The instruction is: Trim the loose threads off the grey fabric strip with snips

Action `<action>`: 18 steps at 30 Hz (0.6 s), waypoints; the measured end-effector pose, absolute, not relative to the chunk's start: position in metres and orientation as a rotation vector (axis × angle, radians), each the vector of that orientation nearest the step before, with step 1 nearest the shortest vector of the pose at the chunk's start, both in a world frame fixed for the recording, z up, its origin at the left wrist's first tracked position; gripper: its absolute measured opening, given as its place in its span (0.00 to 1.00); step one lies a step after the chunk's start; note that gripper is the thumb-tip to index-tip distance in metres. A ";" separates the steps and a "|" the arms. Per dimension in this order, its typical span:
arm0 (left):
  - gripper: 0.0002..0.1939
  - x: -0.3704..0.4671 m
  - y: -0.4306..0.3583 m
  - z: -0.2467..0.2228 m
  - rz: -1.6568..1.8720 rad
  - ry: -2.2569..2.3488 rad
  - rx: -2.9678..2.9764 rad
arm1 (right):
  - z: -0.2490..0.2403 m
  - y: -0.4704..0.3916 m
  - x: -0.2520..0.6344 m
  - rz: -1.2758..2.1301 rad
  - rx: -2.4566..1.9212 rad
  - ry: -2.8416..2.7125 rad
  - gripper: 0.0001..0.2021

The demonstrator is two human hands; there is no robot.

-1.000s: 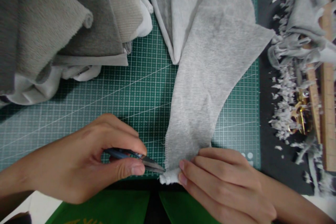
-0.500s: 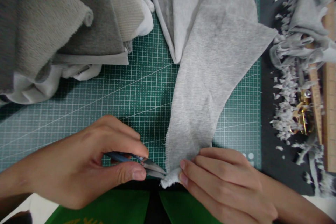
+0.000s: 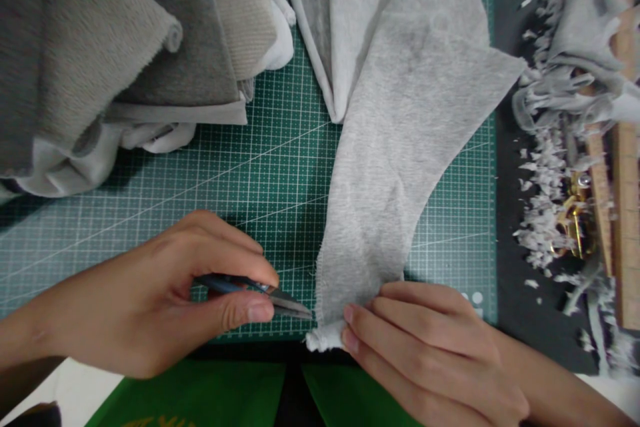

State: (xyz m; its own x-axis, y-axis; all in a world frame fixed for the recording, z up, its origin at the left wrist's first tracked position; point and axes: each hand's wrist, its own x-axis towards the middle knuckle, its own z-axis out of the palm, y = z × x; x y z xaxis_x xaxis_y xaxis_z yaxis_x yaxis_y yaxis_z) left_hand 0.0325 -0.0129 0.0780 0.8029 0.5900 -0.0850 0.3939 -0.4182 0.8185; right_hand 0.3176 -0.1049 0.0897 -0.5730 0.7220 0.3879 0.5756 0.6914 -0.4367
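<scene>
Between thumb and fingers, my left hand (image 3: 195, 300) grips a pair of thread snips (image 3: 287, 305) with blue handles. The blades are nearly closed, and their tips point at the left edge of the grey fabric piece (image 3: 385, 147), just above its lower end. My right hand (image 3: 430, 340) is closed on that lower end, pinching the fabric where a narrow edge is folded over. The folded end (image 3: 324, 338) sticks out to the left of my right fingertips. Most of the fabric lies spread upward, away from me, over the green cutting mat (image 3: 280, 173).
Folded grey and beige fabrics (image 3: 150, 53) are piled at the upper left. Along the right lie fabric scraps (image 3: 543, 207), a gold metal object (image 3: 575, 220) and wooden rulers (image 3: 625, 213). Another folded light-grey piece (image 3: 345, 27) lies at the top middle.
The snips in my left hand have moved slightly up and left, off the folded end, and their blades have come closer together. My right hand keeps its hold on the fabric.
</scene>
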 end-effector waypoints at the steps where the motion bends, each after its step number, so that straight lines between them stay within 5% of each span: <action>1: 0.15 0.033 -0.012 0.078 0.264 0.728 2.063 | 0.090 -0.105 0.317 0.395 -0.995 -2.324 0.15; 18: 0.11 0.042 -0.015 0.082 0.261 0.678 1.976 | 0.087 -0.109 0.311 0.407 -1.030 -2.210 0.15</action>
